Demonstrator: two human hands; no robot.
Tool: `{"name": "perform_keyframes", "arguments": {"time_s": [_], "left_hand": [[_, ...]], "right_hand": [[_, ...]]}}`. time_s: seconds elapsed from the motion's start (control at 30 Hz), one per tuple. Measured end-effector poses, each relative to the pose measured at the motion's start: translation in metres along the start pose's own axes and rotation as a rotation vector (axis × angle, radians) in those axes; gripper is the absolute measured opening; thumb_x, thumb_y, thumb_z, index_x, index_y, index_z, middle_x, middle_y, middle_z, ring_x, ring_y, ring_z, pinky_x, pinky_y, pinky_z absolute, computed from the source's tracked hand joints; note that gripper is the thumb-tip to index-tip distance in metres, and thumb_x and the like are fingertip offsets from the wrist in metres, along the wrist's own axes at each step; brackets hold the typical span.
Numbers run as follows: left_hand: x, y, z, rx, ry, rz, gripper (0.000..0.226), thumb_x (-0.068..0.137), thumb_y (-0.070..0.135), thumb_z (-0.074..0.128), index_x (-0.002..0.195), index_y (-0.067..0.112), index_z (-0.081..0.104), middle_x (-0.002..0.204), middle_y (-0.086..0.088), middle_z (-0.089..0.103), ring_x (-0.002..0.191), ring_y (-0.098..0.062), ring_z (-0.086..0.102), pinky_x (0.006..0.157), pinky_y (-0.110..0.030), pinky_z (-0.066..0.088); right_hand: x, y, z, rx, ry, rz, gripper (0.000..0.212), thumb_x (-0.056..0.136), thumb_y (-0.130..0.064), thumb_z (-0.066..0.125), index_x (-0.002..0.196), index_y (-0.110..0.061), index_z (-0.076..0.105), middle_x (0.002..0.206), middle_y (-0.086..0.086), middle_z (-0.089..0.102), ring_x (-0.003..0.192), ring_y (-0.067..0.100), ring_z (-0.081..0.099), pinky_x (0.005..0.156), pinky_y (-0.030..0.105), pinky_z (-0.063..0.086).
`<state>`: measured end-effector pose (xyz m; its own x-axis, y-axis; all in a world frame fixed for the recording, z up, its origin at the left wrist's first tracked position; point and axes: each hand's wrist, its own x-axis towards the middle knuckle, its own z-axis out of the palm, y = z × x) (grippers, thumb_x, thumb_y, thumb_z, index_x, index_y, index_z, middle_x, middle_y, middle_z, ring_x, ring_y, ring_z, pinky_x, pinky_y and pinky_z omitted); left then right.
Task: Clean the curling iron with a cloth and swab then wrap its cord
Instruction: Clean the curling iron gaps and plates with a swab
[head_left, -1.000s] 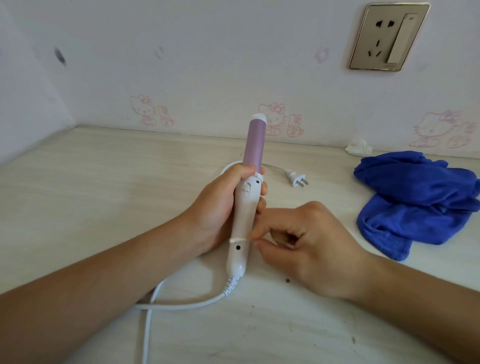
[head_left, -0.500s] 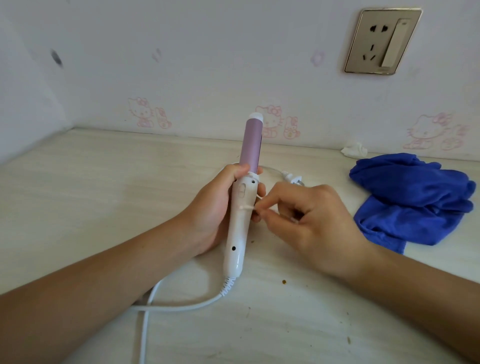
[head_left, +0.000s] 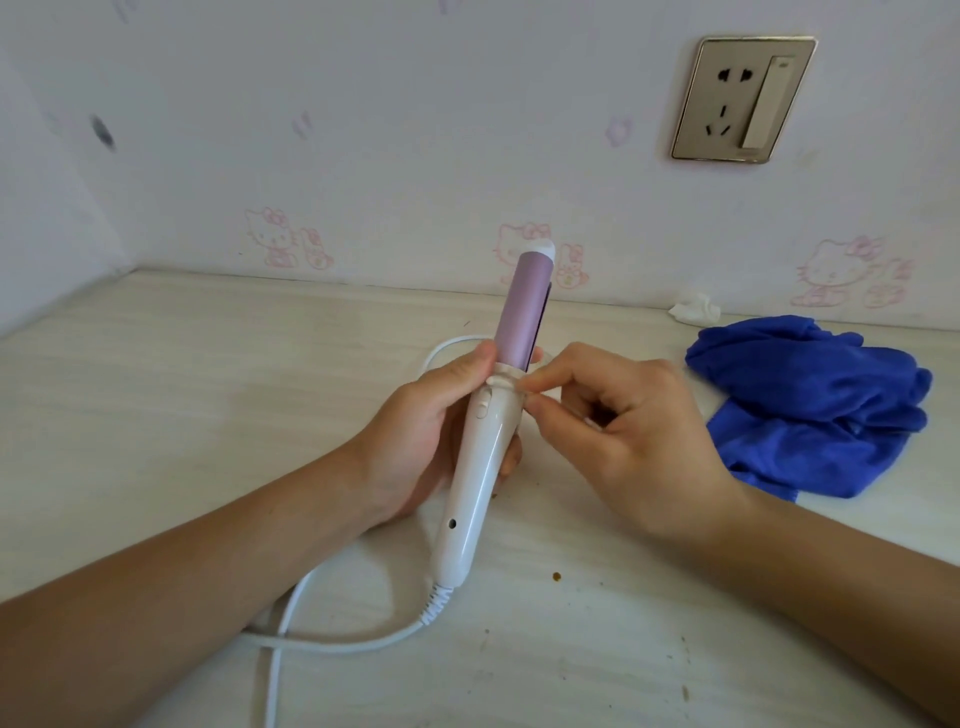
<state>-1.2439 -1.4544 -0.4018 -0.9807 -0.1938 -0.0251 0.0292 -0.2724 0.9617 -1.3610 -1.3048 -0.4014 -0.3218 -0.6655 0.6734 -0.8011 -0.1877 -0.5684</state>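
My left hand (head_left: 426, 431) grips the white handle of the curling iron (head_left: 480, 457) and holds it tilted up off the table, its pink barrel pointing at the wall. My right hand (head_left: 623, 436) pinches a thin white swab (head_left: 511, 385) between thumb and forefinger. The swab's tip lies across the collar where the barrel meets the handle. The white cord (head_left: 332, 642) runs from the handle's lower end across the table and loops behind my hands. A crumpled blue cloth (head_left: 815, 405) lies on the table to the right.
The pale wooden table (head_left: 182, 395) meets a wall with cartoon stickers. A wall socket with a switch (head_left: 743, 98) sits at the upper right. A small white wad (head_left: 696, 310) lies by the wall behind the cloth. Brown crumbs dot the table near the front.
My right hand has slid the swab up the handle, from near the lower end past the switch to the collar under the barrel. The left hand keeps its grip.
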Motion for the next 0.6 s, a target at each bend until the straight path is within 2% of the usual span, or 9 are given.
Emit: {"name": "perform_keyframes", "arguments": {"time_s": [0.1, 0.2, 0.23, 0.27, 0.33, 0.4, 0.47, 0.53, 0.6], "left_hand": [[0.0, 0.0, 0.0, 0.003, 0.006, 0.002, 0.044, 0.104, 0.047, 0.042, 0.123, 0.016, 0.066, 0.077, -0.011, 0.056, 0.06, -0.024, 0.057, 0.054, -0.031, 0.047], [0.001, 0.002, -0.003, -0.049, 0.015, -0.031, 0.052, 0.105, 0.045, 0.041, 0.134, 0.007, 0.059, 0.079, -0.006, 0.062, 0.063, -0.025, 0.057, 0.055, -0.031, 0.049], [0.001, 0.002, -0.004, -0.071, 0.017, -0.037, 0.053, 0.105, 0.044, 0.041, 0.139, 0.007, 0.057, 0.082, -0.005, 0.065, 0.065, -0.025, 0.058, 0.057, -0.032, 0.05], [0.001, 0.002, -0.004, -0.098, 0.018, -0.045, 0.054, 0.104, 0.044, 0.042, 0.142, 0.009, 0.056, 0.088, -0.006, 0.066, 0.069, -0.025, 0.059, 0.061, -0.032, 0.05], [0.001, 0.001, -0.005, -0.143, 0.017, -0.064, 0.054, 0.1, 0.046, 0.045, 0.141, 0.013, 0.061, 0.099, -0.008, 0.066, 0.079, -0.025, 0.058, 0.07, -0.037, 0.046], [0.002, 0.001, -0.004, -0.124, 0.01, -0.066, 0.048, 0.1, 0.046, 0.045, 0.128, 0.014, 0.069, 0.093, -0.009, 0.066, 0.077, -0.025, 0.058, 0.069, -0.038, 0.044], [0.001, 0.002, -0.003, -0.073, 0.012, -0.053, 0.043, 0.102, 0.045, 0.043, 0.115, 0.015, 0.071, 0.081, -0.009, 0.061, 0.067, -0.025, 0.059, 0.061, -0.035, 0.045], [0.001, 0.002, -0.002, -0.066, 0.023, -0.05, 0.044, 0.103, 0.043, 0.041, 0.119, 0.012, 0.069, 0.081, -0.011, 0.059, 0.066, -0.025, 0.058, 0.059, -0.034, 0.046], [0.0, 0.002, -0.002, -0.098, 0.045, -0.07, 0.053, 0.102, 0.042, 0.042, 0.134, 0.004, 0.06, 0.09, -0.013, 0.062, 0.072, -0.026, 0.058, 0.062, -0.035, 0.046]], "right_hand": [[-0.001, 0.002, 0.001, -0.024, -0.02, -0.016, 0.013, 0.091, 0.0, 0.07, 0.089, -0.013, 0.072, 0.051, -0.017, 0.046, 0.045, 0.005, 0.043, 0.054, 0.011, 0.033], [0.003, 0.008, -0.002, -0.019, 0.031, 0.044, 0.01, 0.091, -0.003, 0.071, 0.087, -0.012, 0.073, 0.049, -0.002, 0.039, 0.046, 0.01, 0.038, 0.061, 0.005, 0.036], [0.0, 0.007, -0.003, -0.006, 0.005, 0.024, 0.011, 0.091, -0.004, 0.07, 0.086, -0.014, 0.072, 0.049, -0.001, 0.039, 0.045, 0.012, 0.036, 0.065, 0.006, 0.042], [-0.004, 0.003, -0.002, 0.012, -0.058, -0.002, 0.012, 0.091, -0.007, 0.069, 0.086, -0.018, 0.072, 0.049, -0.002, 0.039, 0.045, 0.014, 0.035, 0.07, 0.013, 0.051], [-0.009, -0.006, 0.002, 0.012, -0.188, -0.032, 0.012, 0.092, -0.014, 0.067, 0.088, -0.023, 0.073, 0.051, -0.012, 0.042, 0.045, 0.012, 0.037, 0.072, 0.04, 0.059], [-0.005, -0.004, 0.003, -0.023, -0.15, -0.024, 0.01, 0.092, -0.013, 0.068, 0.088, -0.02, 0.074, 0.051, -0.016, 0.046, 0.045, 0.009, 0.039, 0.058, 0.027, 0.048], [0.003, 0.001, 0.001, -0.03, -0.052, 0.03, 0.012, 0.091, -0.005, 0.07, 0.087, -0.016, 0.073, 0.05, -0.011, 0.048, 0.045, 0.008, 0.041, 0.052, 0.02, 0.035], [0.002, 0.002, -0.002, -0.007, -0.079, 0.035, 0.012, 0.091, -0.002, 0.069, 0.087, -0.013, 0.073, 0.05, -0.009, 0.049, 0.043, 0.006, 0.045, 0.053, 0.015, 0.033], [-0.006, -0.004, 0.001, -0.008, -0.21, 0.008, 0.011, 0.091, -0.009, 0.068, 0.089, -0.018, 0.075, 0.051, -0.012, 0.048, 0.045, 0.01, 0.043, 0.055, 0.016, 0.032]]}}
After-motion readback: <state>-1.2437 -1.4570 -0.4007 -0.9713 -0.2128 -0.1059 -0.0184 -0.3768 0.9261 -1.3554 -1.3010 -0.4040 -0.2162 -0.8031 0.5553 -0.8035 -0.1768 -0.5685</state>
